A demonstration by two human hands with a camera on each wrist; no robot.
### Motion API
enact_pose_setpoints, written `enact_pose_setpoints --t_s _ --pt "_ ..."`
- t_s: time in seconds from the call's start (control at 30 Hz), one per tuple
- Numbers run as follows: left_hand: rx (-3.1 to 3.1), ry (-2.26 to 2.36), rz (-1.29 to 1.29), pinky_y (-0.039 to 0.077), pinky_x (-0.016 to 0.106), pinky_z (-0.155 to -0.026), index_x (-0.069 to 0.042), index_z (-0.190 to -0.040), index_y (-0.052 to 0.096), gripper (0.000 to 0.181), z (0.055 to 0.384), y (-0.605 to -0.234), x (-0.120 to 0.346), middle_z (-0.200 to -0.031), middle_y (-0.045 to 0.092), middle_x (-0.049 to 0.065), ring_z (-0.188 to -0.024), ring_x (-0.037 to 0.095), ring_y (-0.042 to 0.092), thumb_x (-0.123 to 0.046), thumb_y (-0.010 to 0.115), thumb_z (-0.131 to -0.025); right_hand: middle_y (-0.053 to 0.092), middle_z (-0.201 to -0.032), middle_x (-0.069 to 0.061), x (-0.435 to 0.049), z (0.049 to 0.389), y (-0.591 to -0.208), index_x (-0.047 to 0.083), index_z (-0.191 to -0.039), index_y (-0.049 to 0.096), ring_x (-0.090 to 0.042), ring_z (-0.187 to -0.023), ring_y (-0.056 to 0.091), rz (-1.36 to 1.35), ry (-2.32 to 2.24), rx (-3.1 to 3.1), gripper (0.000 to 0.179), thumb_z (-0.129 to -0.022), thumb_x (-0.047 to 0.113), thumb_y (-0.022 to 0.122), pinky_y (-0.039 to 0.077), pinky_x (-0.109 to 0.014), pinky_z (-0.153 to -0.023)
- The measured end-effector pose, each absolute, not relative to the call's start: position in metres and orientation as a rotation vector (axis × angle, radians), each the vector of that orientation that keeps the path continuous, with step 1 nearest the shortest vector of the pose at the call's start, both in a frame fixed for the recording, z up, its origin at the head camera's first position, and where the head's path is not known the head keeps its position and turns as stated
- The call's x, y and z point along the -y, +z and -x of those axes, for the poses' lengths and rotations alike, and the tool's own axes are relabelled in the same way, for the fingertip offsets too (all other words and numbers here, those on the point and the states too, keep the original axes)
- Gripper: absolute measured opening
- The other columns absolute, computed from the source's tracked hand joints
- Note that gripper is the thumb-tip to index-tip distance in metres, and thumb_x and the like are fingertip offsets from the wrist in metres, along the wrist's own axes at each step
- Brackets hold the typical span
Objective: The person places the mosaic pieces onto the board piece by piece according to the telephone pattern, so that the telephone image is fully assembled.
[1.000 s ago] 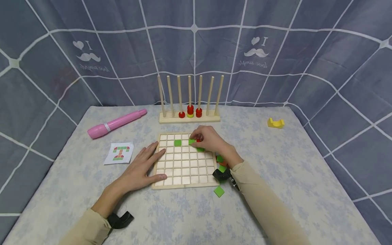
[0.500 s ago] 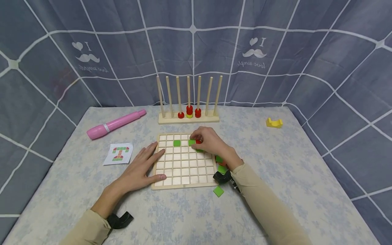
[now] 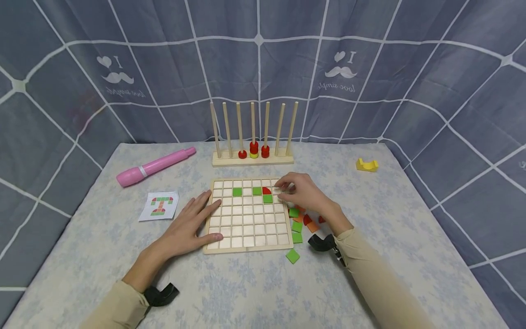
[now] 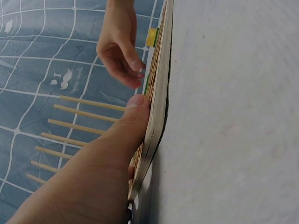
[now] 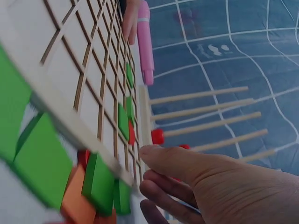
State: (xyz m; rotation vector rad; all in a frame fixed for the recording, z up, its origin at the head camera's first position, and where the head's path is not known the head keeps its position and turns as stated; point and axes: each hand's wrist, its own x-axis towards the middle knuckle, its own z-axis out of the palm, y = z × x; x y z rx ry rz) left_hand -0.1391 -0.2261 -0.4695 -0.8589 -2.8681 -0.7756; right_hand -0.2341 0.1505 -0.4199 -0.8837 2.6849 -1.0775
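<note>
A wooden grid board (image 3: 246,211) lies on the table with several pieces set in its upper rows. Those are a green square (image 3: 237,192) on the left, another green square (image 3: 257,191), a red rounded piece (image 3: 266,190) beside it and a third green square (image 3: 268,198) below the red one. My left hand (image 3: 191,228) rests spread on the board's left edge. Over the upper right corner is my right hand (image 3: 302,191), fingers loosely bent; no piece shows between thumb and fingers in the right wrist view (image 5: 187,179).
Loose green, red and orange pieces (image 3: 297,227) lie along the board's right side. A pattern card (image 3: 159,206) and a pink tube-like object (image 3: 156,167) are at left. Behind stands a peg rack (image 3: 253,159) with red and yellow beads; a yellow block (image 3: 367,165) is far right.
My right hand has let go of the green square in the upper row and moved right, uncovering the red piece and the green square below it. The left hand has stayed still.
</note>
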Motion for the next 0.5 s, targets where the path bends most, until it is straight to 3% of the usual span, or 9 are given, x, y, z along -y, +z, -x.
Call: enact_pose_setpoints --t_s 0.3,0.5 --pt "2.872 -0.776 0.865 0.010 0.053 -0.134 -0.016 -0.166 0.036 0.093 0.141 -0.468 0.229 -0.176 0.016 0.018 -0.163 0.038 0.015 -0.054 0.077 -0.091 0.074 -0.110 -0.006 -0.178 0.227 -0.429 0.007 -0.117 0.079 -0.023 -0.100 0.068 0.759 -1.042 -2.739 0.026 -0.092 0.011 0.083 0.061 -0.043 -0.091" --pt "2.869 -0.772 0.874 0.010 0.053 -0.134 -0.017 -0.166 0.036 0.093 0.141 -0.470 0.227 -0.176 0.016 0.018 -0.163 0.039 0.015 -0.055 0.077 -0.092 0.072 -0.106 -0.004 -0.179 0.228 -0.433 0.009 -0.116 0.079 -0.021 -0.094 0.065 0.789 -0.981 -2.755 0.025 -0.091 0.010 0.083 0.058 -0.038 -0.083"
